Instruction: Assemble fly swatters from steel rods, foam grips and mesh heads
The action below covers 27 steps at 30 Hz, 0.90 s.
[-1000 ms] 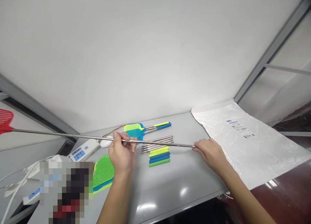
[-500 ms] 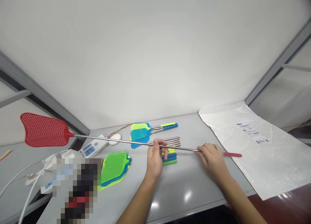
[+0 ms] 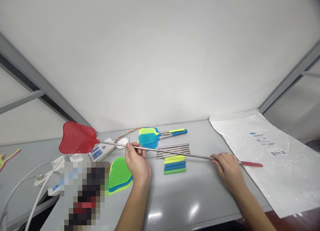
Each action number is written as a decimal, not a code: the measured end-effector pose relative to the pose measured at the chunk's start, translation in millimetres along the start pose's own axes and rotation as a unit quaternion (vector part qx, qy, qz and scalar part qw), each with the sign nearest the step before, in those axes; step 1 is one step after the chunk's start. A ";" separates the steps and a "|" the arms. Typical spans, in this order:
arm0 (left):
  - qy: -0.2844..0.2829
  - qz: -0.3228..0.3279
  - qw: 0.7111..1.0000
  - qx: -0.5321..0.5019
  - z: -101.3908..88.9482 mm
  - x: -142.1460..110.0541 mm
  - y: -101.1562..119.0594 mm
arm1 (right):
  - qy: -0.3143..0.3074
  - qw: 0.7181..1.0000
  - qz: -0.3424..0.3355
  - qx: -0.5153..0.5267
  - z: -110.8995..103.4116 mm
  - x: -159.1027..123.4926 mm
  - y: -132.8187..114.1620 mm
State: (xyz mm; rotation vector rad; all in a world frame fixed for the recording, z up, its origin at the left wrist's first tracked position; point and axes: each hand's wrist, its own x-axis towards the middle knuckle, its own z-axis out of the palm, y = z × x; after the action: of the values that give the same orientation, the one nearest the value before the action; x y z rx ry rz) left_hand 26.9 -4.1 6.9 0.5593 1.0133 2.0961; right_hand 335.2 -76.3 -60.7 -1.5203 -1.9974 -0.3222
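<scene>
I hold a red fly swatter [image 3: 77, 138] with a long telescopic metal rod [image 3: 172, 153] level above the grey table [image 3: 180, 197]. My left hand [image 3: 136, 162] is closed round the rod not far from the red mesh head. My right hand [image 3: 228, 169] is closed round the rod near its red grip [image 3: 251, 164], which sticks out to the right. Under the rod lie loose metal rods [image 3: 172, 149] and coloured handle sleeves [image 3: 175, 164].
Two finished swatters, yellow and blue [image 3: 150, 137], lie at the back. A stack of green mesh heads [image 3: 119, 174] lies at front left. White power strips [image 3: 98, 152] with cables sit on the left. A clear plastic bag [image 3: 272, 154] covers the table's right end.
The rod has shortened and the red head has come in from the far left toward me. My left hand slid right along the rod, then back left. The red grip now shows past my right hand.
</scene>
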 end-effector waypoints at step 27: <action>-0.015 -0.139 0.984 -0.112 -7.4 8.3 -0.7 | 0.071 0.995 -0.046 -0.046 -7.9 3.6 -11.4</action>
State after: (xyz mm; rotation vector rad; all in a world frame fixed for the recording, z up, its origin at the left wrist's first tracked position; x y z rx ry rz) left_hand 17.1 -1.1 2.5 0.3162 0.7763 1.9129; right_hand 326.4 -81.1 -50.4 -1.4201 -1.9667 -0.5521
